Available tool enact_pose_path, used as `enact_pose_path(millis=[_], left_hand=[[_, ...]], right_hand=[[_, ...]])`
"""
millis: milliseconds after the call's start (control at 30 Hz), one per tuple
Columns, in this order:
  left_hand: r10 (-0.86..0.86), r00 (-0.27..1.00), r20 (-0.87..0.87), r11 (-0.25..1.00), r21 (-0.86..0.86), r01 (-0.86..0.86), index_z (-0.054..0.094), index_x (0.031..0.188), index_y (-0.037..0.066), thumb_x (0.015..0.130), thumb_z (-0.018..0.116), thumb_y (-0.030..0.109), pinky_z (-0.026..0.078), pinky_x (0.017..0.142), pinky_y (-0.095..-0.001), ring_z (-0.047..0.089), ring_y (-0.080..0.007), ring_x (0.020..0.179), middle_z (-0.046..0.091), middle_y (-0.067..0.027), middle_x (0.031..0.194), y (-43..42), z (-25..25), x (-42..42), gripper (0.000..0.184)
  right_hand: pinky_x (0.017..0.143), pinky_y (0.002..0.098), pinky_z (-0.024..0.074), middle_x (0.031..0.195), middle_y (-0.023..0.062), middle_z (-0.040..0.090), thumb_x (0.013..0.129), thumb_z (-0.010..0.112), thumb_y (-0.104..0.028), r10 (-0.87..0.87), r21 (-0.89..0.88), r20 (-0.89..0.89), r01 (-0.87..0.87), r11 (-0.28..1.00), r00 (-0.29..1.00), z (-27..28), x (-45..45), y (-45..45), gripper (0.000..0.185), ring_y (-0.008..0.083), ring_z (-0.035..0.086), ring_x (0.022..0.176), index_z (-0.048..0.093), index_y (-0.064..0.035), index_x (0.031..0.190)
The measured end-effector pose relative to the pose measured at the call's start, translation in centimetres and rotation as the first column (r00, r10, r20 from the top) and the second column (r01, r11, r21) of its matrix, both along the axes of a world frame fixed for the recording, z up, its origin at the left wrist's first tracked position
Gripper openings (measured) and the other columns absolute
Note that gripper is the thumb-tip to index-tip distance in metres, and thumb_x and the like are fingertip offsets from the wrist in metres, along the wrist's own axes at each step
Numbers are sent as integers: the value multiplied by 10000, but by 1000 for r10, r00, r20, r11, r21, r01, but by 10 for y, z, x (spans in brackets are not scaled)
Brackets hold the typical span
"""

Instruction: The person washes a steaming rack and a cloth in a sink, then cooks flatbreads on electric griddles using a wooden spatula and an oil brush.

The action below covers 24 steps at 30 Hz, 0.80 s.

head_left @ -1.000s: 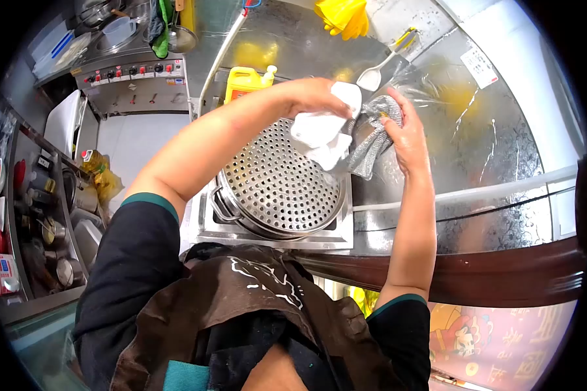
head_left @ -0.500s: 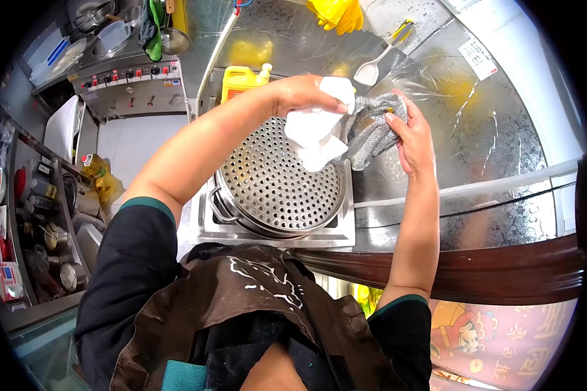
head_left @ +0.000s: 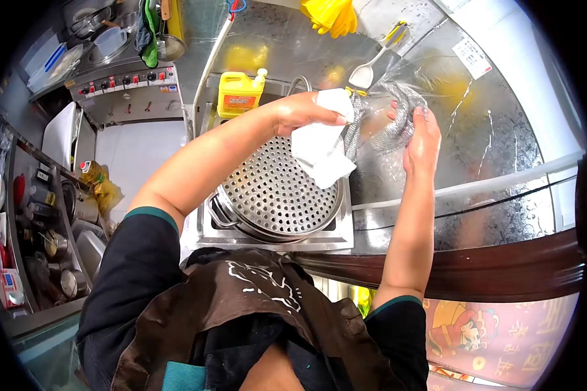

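Observation:
Over the round perforated steamer tray [head_left: 267,195] hangs a white cloth [head_left: 319,153], with my left hand [head_left: 306,109] closed on its upper end. My right hand [head_left: 424,140] grips a grey mesh cleaning cloth [head_left: 403,107] to the right of the tray, thumb on top and fingers partly behind it. The mesh cloth is loosely twisted and reaches left, up against the white cloth. Whether my left fingers also hold its left end is hidden. A yellow jug [head_left: 239,94] stands just beyond my left forearm.
The tray sits on a steel stove frame [head_left: 287,246]. On the steel counter [head_left: 476,146] lie a white spatula [head_left: 362,75], yellow gloves [head_left: 332,16] and a paper label [head_left: 471,57]. A pale pipe [head_left: 469,190] crosses the right side. Shelves with jars and a cooker are at left.
My right hand has moved right, drawing the mesh cloth from a bunched wad into a looser, more stretched shape. My left hand stays nearly in place, and the white cloth hangs slightly lower.

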<state>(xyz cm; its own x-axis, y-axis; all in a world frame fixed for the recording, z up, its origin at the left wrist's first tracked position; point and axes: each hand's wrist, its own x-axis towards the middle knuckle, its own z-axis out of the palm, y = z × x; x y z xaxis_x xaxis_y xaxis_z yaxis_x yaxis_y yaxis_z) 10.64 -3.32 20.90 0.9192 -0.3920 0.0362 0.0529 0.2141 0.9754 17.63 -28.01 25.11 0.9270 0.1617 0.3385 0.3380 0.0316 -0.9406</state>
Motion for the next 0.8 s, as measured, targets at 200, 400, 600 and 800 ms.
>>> enact_pose_path(millis=[200,400,600,800], left_hand=[[5,998,55,996,-92,0,567,1185,59,823,736,163,513,864,-324,625,-150,980,643,-42,1061,2,-3,-1,413],[2,1000,16,981,-194,1,570,1172,60,835,733,195,527,848,-330,636,-157,950,649,-43,1045,-6,2,-6,397],[-85,989,-120,899,-437,25,568,1191,34,857,708,222,558,830,-352,662,-205,939,659,-99,1064,-29,-19,4,408],[-45,984,-175,971,-238,2,571,1194,32,856,707,177,550,848,-361,663,-197,954,658,-93,1097,-44,-20,-1,392]], right_hand=[[763,350,552,1005,152,663,1005,458,-121,-52,22,-25,52,998,998,-6,-2,-13,217,223,675,850,536,28,1143],[964,294,417,1188,91,584,963,555,-119,228,56,25,-229,972,973,-45,-30,1,364,153,539,1080,482,3,1298],[960,299,425,1211,86,571,909,606,-76,238,17,22,-238,971,971,-65,-74,31,526,163,541,1088,402,-11,1389],[913,331,497,1198,124,606,877,624,-44,262,220,-345,-193,956,901,-73,-67,-9,503,215,606,1047,461,-19,1352]])
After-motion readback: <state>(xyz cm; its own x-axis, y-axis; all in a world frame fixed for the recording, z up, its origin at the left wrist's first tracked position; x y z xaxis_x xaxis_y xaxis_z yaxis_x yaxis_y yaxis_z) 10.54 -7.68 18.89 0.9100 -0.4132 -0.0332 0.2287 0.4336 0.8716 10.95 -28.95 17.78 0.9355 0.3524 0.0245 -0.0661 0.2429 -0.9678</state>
